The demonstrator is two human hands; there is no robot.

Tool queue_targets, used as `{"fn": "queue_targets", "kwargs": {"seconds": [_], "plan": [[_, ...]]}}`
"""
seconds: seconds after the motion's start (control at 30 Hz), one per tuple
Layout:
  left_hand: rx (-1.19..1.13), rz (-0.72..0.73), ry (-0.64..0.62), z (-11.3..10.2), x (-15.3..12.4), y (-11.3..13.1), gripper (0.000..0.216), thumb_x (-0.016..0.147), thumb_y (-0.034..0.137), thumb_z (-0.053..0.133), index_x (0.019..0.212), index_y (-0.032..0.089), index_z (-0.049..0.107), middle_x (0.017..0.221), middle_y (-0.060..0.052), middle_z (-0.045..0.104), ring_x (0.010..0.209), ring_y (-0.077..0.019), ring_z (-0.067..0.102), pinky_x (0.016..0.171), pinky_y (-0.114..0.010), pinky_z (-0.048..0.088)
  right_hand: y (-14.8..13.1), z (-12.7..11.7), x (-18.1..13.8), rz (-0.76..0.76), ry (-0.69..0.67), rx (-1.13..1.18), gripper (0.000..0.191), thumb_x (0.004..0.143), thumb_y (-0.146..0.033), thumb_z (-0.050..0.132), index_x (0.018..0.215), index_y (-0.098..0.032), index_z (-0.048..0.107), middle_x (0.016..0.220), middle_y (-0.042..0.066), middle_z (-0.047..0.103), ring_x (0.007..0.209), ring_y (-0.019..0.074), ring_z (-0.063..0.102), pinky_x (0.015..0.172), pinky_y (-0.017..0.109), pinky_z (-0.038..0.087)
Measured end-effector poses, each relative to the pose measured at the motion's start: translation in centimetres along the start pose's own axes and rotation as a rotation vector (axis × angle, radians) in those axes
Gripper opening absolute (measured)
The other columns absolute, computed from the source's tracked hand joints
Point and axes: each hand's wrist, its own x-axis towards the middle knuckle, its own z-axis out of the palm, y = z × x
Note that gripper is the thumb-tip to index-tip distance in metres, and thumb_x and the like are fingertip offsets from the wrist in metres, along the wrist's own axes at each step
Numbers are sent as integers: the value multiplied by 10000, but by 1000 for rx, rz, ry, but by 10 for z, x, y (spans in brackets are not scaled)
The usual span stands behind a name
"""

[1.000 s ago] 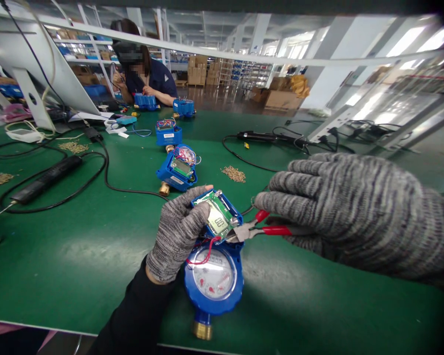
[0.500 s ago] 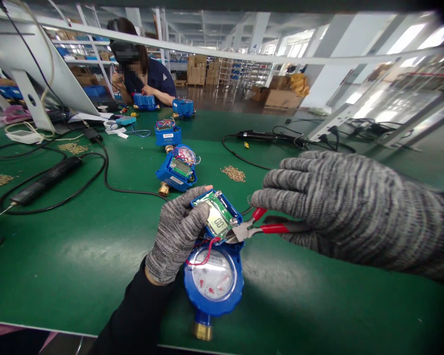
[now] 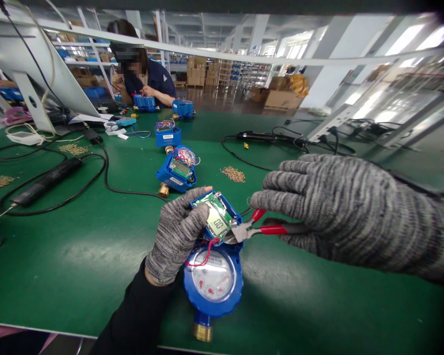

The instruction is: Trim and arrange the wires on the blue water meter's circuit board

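Note:
Just in front of me lies a blue water meter (image 3: pixel 212 276) with a round dial and a brass pipe end. My left hand (image 3: pixel 177 236), in a grey knit glove, is closed on the meter's upper housing, its thumb over a green circuit board (image 3: pixel 202 201) with a lit display (image 3: pixel 218 223). Red wires (image 3: pixel 208 251) loop from the board across the dial. My gloved right hand (image 3: pixel 318 207) grips red-handled cutting pliers (image 3: pixel 244 230). Their jaws touch the lower right corner of the board, where the tips are partly hidden.
Behind the meter stand more blue meters (image 3: pixel 175 172) with exposed boards. Piles of small screws (image 3: pixel 234 174) lie on the green table (image 3: pixel 107 256). A black electric screwdriver (image 3: pixel 46 182) with its cord rests at left, another (image 3: pixel 266 135) at the back. A co-worker (image 3: pixel 148 74) sits opposite.
Almost nothing differs. My right hand has shifted very slightly downward, while the plier jaws stay at the same corner and my left hand keeps its hold.

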Motion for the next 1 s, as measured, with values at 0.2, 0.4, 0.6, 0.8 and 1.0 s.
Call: {"fn": "queue_targets", "kwargs": {"seconds": [0.2,0.4,0.6,0.8,1.0], "plan": [[0,-4,5,1,-2,1,323,769,263,724,1072,151,711,925,-47,730,761,-141,654,657,-212,522,1,0,1,-14,-8,26,248,891,-360,535,1010,-188,669,922,121,645,779,275,619,635,369,482],[0,-4,15,3,-2,4,316,758,271,725,1053,159,724,936,-59,733,751,-165,659,664,-251,530,2,0,1,-28,15,5,250,909,-380,533,976,-182,672,893,110,649,764,257,613,636,350,471],[17,-13,30,3,-2,3,323,754,284,726,1053,162,727,931,-67,735,756,-179,660,679,-273,530,0,0,1,-34,9,-1,225,898,-359,548,956,-184,678,872,103,650,734,256,615,613,348,474],[19,-12,23,2,-3,2,333,760,290,723,1068,163,720,944,-66,732,770,-176,660,689,-268,531,0,-3,4,-28,-12,-12,231,930,-342,507,952,-193,682,826,90,651,687,254,614,576,346,471],[6,-4,14,-2,0,1,316,772,292,719,1061,164,721,971,-67,732,813,-174,662,704,-254,531,-11,21,-24,200,131,330,200,926,-334,536,1016,-195,647,922,69,661,754,200,642,626,302,515]]}}
